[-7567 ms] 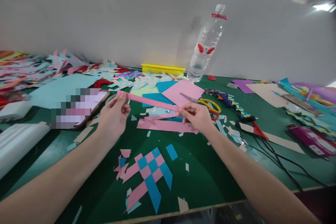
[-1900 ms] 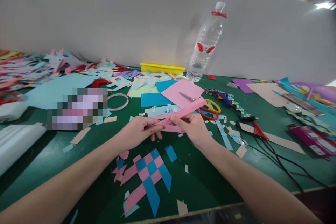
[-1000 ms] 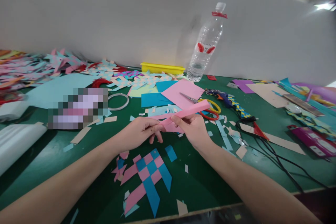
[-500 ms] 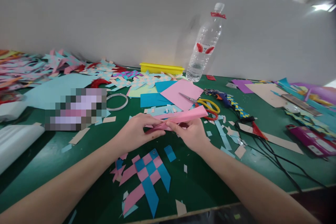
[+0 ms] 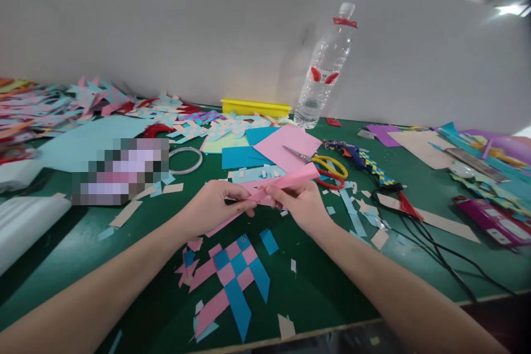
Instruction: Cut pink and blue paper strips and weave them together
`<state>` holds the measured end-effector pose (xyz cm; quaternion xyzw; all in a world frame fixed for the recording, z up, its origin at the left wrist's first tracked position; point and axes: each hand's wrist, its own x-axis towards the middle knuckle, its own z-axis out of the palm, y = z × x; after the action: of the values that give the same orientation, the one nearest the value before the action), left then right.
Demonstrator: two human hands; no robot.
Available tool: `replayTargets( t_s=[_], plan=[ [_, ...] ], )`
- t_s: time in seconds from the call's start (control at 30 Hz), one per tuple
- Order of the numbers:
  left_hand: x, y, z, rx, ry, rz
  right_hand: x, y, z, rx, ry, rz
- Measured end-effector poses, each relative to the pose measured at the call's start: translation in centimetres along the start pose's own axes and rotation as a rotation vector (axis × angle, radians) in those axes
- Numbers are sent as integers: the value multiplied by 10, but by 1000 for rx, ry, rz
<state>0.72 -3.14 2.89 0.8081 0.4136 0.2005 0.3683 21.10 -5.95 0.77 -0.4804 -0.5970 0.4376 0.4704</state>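
Note:
Between my two hands runs a folded pink paper strip point(image 5: 295, 178), slanting up to the right. My left hand point(image 5: 219, 204) pinches its lower left part between thumb and fingers. My right hand point(image 5: 305, 204) is closed on its middle, thumb on top, the other fingers partly hidden under it. Another length of pink paper slopes down below my left hand. Nearer me lies a woven paper fish point(image 5: 236, 271) of pink and blue strips, with a small blue paper square point(image 5: 269, 242) beside it.
Scissors point(image 5: 327, 166) with yellow and red handles rest on a pink sheet point(image 5: 286, 144) past my hands. A clear bottle point(image 5: 321, 77) stands at the wall by a yellow tray point(image 5: 256, 107). A tape ring point(image 5: 185, 161) is left; black cables point(image 5: 431, 249) lie right.
The pink strip has shifted slightly left and down. My left hand has slid a little down and left, and a pink length now shows below it.

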Motion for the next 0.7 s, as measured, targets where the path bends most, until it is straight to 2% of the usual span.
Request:
replayTargets(
  t_s=[0.17,0.4,0.57,0.7],
  plan=[
    [0,0,1,-23,-19,-2,2,3,0,33,79,38],
    [0,-1,1,-19,-24,8,4,4,2,188,104,156],
    [1,0,-2,-17,-35,-6,8,6,-3,225,111,154],
    [1,-1,-2,-18,-42,-14,13,9,-9,263,194,152]
  ],
)
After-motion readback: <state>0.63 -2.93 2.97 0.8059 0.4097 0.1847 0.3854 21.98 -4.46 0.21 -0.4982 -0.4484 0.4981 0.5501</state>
